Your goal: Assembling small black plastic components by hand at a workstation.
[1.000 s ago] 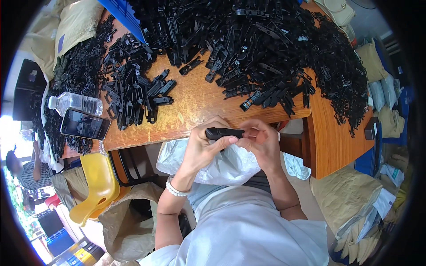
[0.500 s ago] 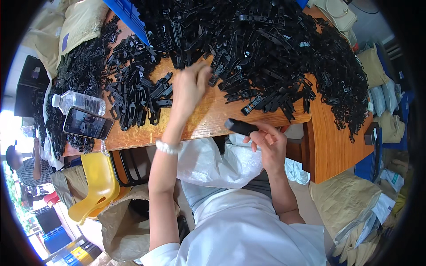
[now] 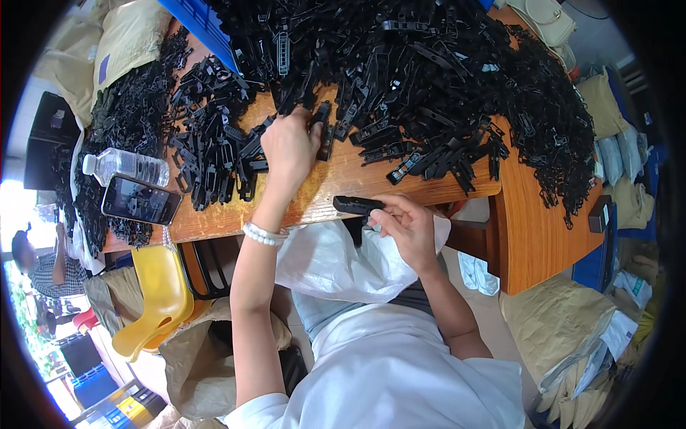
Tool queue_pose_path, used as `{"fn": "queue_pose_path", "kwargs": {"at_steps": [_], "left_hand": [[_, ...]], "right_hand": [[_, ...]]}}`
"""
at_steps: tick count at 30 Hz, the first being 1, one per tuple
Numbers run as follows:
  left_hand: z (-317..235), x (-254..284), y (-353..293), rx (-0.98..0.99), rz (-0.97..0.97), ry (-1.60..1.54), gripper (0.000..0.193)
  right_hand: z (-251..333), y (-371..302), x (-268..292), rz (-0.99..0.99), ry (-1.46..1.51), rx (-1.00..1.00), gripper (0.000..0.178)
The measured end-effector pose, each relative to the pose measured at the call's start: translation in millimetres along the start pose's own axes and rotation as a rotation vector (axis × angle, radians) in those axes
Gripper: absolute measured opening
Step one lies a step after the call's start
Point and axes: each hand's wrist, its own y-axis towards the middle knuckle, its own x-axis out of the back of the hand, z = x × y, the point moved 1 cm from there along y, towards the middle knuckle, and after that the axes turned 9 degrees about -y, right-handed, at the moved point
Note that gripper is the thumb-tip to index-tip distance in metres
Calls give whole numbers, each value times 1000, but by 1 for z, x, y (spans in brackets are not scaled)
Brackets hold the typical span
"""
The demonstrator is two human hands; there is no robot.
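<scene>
Right hand (image 3: 407, 229) pinches a dark, elongated black part (image 3: 356, 206) between thumb and fingers, the part lying roughly level over the front edge of the wooden table (image 3: 321, 187), its far end pointing left. Left hand (image 3: 289, 146), bracelet (image 3: 264, 234) at the wrist, is forward over the tabletop, fingers curled down at the near fringe of the main pile (image 3: 436, 71); whether they grip a piece cannot be told, fingertips hidden. A loose black piece (image 3: 324, 132) lies just beside its thumb. Room to move: a strip of bare, worn wood runs between the two hands and along the front edge, bounded on the left by a smaller heap (image 3: 207, 136), at the back and right by the main pile. A lighter-grained side panel (image 3: 539, 236) adjoins at right, a tangled heap (image 3: 539, 129) along its back. At the left edge, a phone (image 3: 139, 200) leans against a clear bottle (image 3: 136, 168); blue crate (image 3: 196, 28) at the back. White plastic bag (image 3: 321, 268) spans the lap below the edge. Room: yellow chair (image 3: 153, 297) left, brown paper sack (image 3: 561, 322) right.
</scene>
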Motion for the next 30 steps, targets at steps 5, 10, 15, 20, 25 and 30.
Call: {"fn": "queue_pose_path", "kwargs": {"at_steps": [5, 10, 15, 20, 25, 30], "left_hand": [[6, 16, -22, 38, -156, -668, 14], [-8, 41, -55, 414, 354, -1271, 21], [-26, 54, -72, 9, 604, -986, 52], [-43, 65, -85, -206, 618, -671, 53], [-48, 57, -90, -52, 502, -834, 51], [-54, 57, -97, 32, 405, -776, 44]], "right_hand": [[-4, 6, -1, -39, -15, 48, 23], [15, 4, 9, 51, 73, 114, 25], [33, 6, 12, 105, -95, 263, 25], [45, -3, 7, 16, -423, 440, 28], [45, -8, 2, -56, -490, 508, 30], [46, -5, 4, -33, -585, 601, 28]]}}
